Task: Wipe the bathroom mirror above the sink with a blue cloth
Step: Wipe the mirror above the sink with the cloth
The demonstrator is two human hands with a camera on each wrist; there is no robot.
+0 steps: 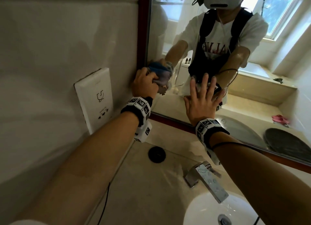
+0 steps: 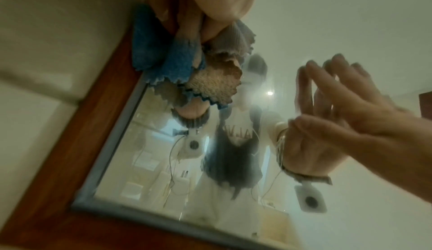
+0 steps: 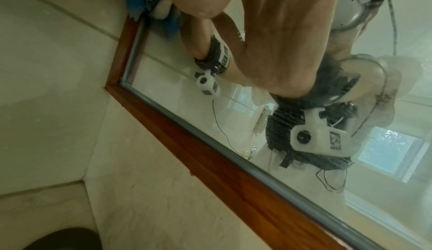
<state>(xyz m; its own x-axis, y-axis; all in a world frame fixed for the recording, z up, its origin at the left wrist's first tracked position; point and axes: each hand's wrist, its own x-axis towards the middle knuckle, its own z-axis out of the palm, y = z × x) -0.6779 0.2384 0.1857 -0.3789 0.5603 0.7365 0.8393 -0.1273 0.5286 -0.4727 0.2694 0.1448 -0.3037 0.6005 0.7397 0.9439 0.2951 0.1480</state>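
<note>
Forearms fill the lower head view, both reaching up toward the mirror [image 1: 218,48]. At the glass's lower left corner, against the wooden frame [image 1: 143,39], the left hand [image 1: 144,85] has its fingers curled round a bunched blue cloth [image 1: 161,78], whose loose ends trail right and down from the fist. Just to the right, well clear of the cloth, the right hand [image 1: 200,103] lies flat on the glass with fingers spread and straight, holding nothing. Below sit a wet faucet [image 1: 208,181], the sink [image 1: 202,213], a black round object [image 1: 157,154] on the counter, and a wall socket plate [image 1: 96,98] left of the frame. Left wrist view: the cloth [image 2: 163,59] hangs crumpled from the gripping fingers [image 2: 210,4], blue and beige folds with pinked edges pointing down onto the frame [image 2: 70,152] edge; the right hand [image 2: 339,115] is beside it on the glass. Right wrist view: the palm [image 3: 280,41] presses the mirror [image 3: 233,124]; the cloth [image 3: 138,0] shows at top left by the frame [image 3: 187,143].
</note>
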